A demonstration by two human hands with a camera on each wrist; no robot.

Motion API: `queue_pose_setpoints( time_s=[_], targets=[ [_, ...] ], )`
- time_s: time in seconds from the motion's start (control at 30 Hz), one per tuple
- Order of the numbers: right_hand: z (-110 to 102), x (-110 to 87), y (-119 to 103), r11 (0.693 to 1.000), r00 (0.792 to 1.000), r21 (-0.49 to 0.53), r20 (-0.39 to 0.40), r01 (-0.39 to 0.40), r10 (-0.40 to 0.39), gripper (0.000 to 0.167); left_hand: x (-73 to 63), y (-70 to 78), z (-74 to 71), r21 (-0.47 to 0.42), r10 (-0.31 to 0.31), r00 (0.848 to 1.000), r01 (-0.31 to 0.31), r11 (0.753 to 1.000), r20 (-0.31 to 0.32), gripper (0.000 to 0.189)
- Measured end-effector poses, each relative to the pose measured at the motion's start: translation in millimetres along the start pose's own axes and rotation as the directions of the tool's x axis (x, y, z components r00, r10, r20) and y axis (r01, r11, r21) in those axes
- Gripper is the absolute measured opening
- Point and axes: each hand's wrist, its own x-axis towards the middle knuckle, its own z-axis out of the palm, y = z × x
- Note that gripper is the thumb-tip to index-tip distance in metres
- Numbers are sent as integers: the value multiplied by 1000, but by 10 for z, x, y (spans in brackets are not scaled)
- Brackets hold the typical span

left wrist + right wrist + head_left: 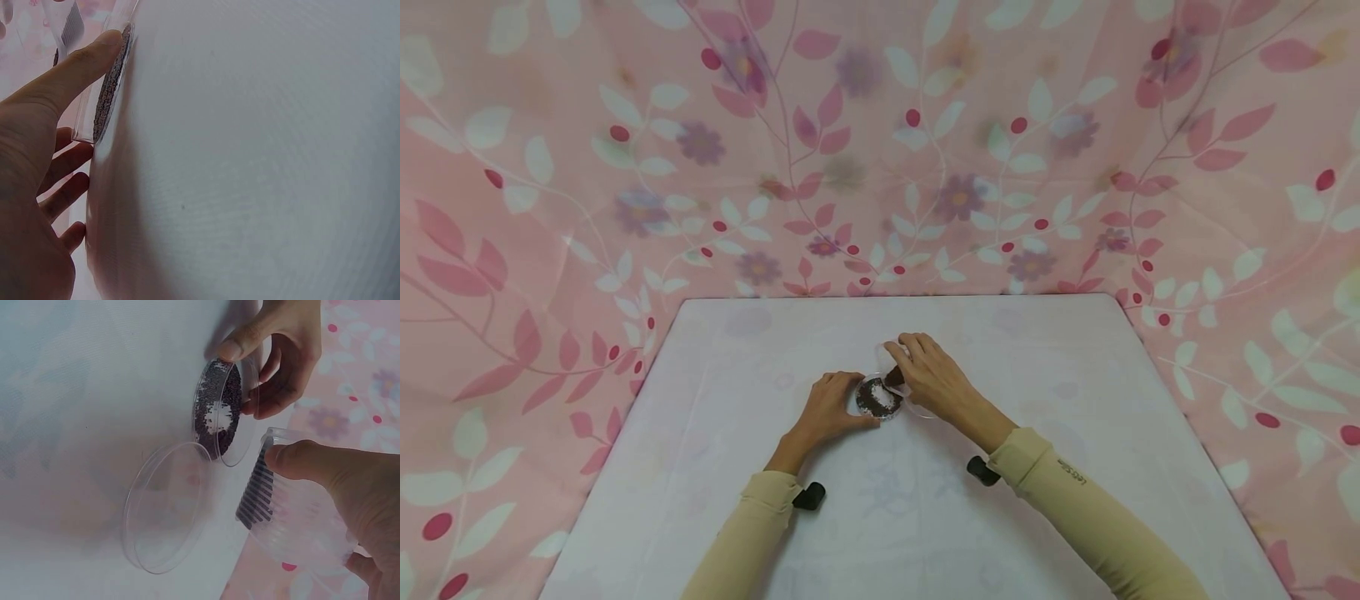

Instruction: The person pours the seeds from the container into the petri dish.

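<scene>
My left hand [829,410] grips a round, clear petri dish [220,419] by its sides, thumb on one side and fingers on the other. A ring of small dark grains [209,387] covers the dish bottom around a bare pale patch. In my right hand [936,379] is a clear plastic container with a ridged face [306,512], pinched by the thumb on one side. It is tilted beside and above the dish, with dark grains [257,490] gathered along its ridges at the lower end. Most of the right fingers are hidden behind it in the right wrist view.
A second clear round dish or lid [165,509] lies on the white-covered table [880,533], close to the grain dish and partly under my right hand. Pink floral cloth [880,167] hangs around the table's far edge and sides.
</scene>
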Motion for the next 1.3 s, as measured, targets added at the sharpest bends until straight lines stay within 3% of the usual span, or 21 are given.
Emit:
queue_pose_setpoints(
  time_s=[0.33,0.73,1.3],
  targets=[
    [-42,-14,54,995,998,69,14,-67,66,100,-1,0,-5,13,-3,1000,3,1000,10,86],
    [-100,-111,182,967,984,185,33,-176,172,101,2,3,3,13,20,1000,-20,1000,-10,85],
    [-86,-320,402,862,947,407,23,-301,320,100,-3,3,2,12,-11,1000,10,1000,20,86]
  ],
)
